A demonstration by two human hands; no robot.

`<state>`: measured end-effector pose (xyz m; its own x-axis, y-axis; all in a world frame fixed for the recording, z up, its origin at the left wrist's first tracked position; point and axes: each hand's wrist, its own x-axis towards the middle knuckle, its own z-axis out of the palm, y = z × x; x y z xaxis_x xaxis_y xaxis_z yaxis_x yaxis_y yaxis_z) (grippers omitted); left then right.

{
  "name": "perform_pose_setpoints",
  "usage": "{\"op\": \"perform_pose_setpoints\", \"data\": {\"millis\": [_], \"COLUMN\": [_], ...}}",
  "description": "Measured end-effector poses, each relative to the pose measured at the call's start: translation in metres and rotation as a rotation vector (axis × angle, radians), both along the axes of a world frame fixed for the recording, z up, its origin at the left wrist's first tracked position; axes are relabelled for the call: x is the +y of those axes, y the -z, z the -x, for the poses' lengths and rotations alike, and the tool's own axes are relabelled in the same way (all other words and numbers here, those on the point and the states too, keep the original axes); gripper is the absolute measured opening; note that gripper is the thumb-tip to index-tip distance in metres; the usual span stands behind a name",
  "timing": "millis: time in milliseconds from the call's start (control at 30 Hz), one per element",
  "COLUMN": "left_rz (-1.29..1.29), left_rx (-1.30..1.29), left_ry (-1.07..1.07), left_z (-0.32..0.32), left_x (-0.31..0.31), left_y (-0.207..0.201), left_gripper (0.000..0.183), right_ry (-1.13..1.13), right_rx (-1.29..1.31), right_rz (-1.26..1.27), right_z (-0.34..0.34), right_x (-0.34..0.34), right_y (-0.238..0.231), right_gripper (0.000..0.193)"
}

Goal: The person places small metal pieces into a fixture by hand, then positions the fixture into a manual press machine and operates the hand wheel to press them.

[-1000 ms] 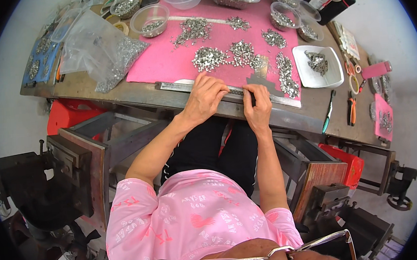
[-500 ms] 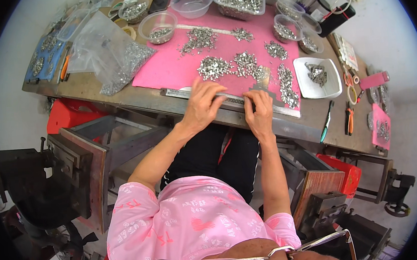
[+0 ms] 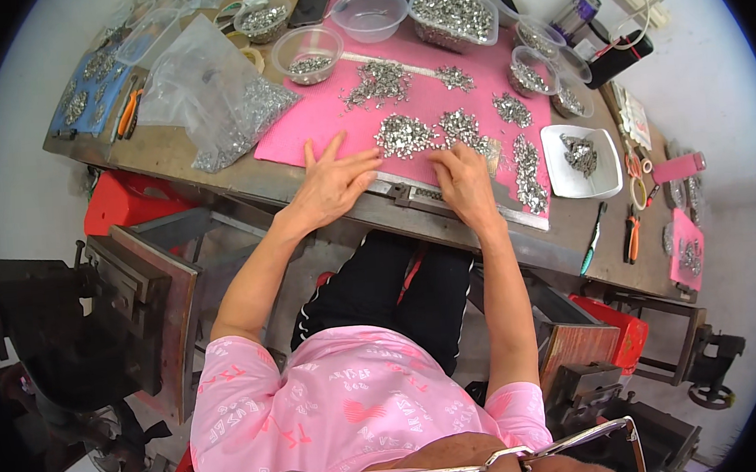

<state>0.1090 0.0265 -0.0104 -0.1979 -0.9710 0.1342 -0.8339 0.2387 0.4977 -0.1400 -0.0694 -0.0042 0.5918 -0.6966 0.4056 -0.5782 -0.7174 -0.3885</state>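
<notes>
My left hand (image 3: pixel 332 185) lies at the front edge of the pink mat (image 3: pixel 313 118), fingers spread, with its fingertips beside a pile of small silvery metal pieces (image 3: pixel 404 136). My right hand (image 3: pixel 464 182) is bent over the mat with its fingers drawn together, close to a second metal pile (image 3: pixel 461 127). Whatever its fingertips may pinch is too small to make out. Between my hands, a narrow slotted metal bar (image 3: pixel 419 195) rests along the table's front edge. Further right, a long pile of metal pieces (image 3: pixel 528 173) lies on the mat.
A clear plastic bag of metal pieces (image 3: pixel 234 123) lies on the left. Tubs stand at the back, including a full one (image 3: pixel 453 16). On the right are a white bowl (image 3: pixel 608 163), a toothbrush (image 3: pixel 595 237) and orange-handled pliers (image 3: pixel 632 234). A black machine (image 3: pixel 59 320) stands at left.
Both hands have left the metal bar and moved forward over the mat. My left hand has shifted left and spread its fingers; my right hand has reached toward the piles. The view has shifted slightly.
</notes>
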Motion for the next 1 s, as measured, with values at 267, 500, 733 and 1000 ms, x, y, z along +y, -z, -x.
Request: {"op": "perform_pose_setpoints", "data": {"millis": [267, 500, 733, 1000], "left_rz": [0.367, 0.260, 0.289, 0.267], "left_rx": [0.160, 0.121, 0.107, 0.083], "left_ry": [-0.286, -0.240, -0.195, -0.251], "left_z": [0.001, 0.006, 0.004, 0.006], "left_x": [-0.020, -0.027, -0.030, -0.029], "left_y": [0.008, 0.003, 0.003, 0.007], "left_gripper": [0.010, 0.010, 0.011, 0.010], "right_ry": [0.052, 0.014, 0.053, 0.051], "right_rx": [-0.100, -0.005, -0.109, -0.087], "right_rz": [-0.013, 0.005, -0.154, 0.031], "right_z": [-0.022, -0.010, -0.006, -0.027], "right_x": [-0.008, -0.005, -0.005, -0.008], "right_y": [0.008, -0.001, 0.002, 0.011], "right_gripper": [0.010, 0.008, 0.007, 0.006]}}
